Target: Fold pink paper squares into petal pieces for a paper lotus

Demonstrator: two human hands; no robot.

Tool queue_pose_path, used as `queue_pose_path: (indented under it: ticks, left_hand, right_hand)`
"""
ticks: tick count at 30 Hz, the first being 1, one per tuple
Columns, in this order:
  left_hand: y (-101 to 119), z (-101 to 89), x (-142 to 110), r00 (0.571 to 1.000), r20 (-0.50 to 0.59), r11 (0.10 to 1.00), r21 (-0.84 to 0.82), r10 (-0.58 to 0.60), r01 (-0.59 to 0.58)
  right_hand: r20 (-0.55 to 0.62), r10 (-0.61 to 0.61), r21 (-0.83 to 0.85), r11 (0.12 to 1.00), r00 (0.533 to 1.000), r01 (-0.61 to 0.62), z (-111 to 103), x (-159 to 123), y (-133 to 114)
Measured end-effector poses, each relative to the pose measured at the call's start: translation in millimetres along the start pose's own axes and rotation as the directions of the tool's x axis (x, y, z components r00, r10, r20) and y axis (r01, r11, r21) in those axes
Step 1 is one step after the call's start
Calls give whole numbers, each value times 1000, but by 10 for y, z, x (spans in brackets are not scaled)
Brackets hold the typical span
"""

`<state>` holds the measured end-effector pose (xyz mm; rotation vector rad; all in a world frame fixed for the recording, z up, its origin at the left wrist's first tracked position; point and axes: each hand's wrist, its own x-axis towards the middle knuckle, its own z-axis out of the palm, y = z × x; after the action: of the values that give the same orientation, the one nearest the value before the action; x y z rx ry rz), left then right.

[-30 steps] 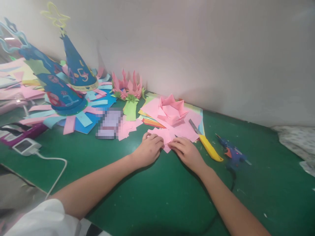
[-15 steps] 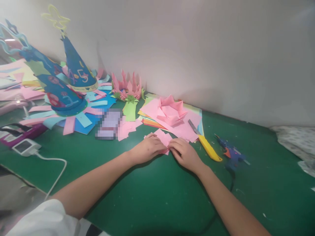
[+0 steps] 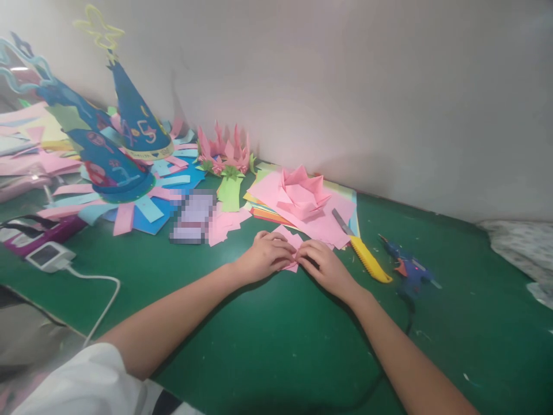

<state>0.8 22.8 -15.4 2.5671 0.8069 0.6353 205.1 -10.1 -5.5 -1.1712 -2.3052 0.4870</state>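
Both of my hands rest on the green table (image 3: 276,346) and pinch a small pink paper piece (image 3: 291,239) between them. My left hand (image 3: 263,256) has its fingers curled over the paper's left side. My right hand (image 3: 326,265) is closed on its right side, fingertips meeting the left hand's. Most of the paper is hidden under my fingers. Just behind it lies a folded pink paper lotus (image 3: 302,193) on a stack of coloured sheets (image 3: 268,196).
A yellow utility knife (image 3: 365,256) and a blue glue gun (image 3: 408,268) lie to the right of my hands. Blue paper cone hats (image 3: 138,124), paper strips and another pink flower (image 3: 224,153) crowd the back left. A white charger (image 3: 47,256) with its cable sits at the left edge.
My hands have drawn closer together over the pink paper, folding it smaller. Less of the paper shows now than a second ago.
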Motion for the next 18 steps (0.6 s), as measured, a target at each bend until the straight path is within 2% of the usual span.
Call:
queue_pose_path:
  ticks: [8, 14, 18]
  left_hand:
    - [-8, 3, -4, 999, 12, 994, 107, -31, 30]
    - [-29, 27, -31, 999, 45, 978, 205, 30, -38]
    - [-16, 34, -37, 998, 66, 952, 308, -13, -8]
  right_hand:
    - [23, 16, 42, 999, 1000, -17, -28, -18, 38]
    - [68, 15, 82, 996, 998, -20, -89, -46, 82]
    - [74, 47, 112, 992, 996, -55, -88, -46, 95]
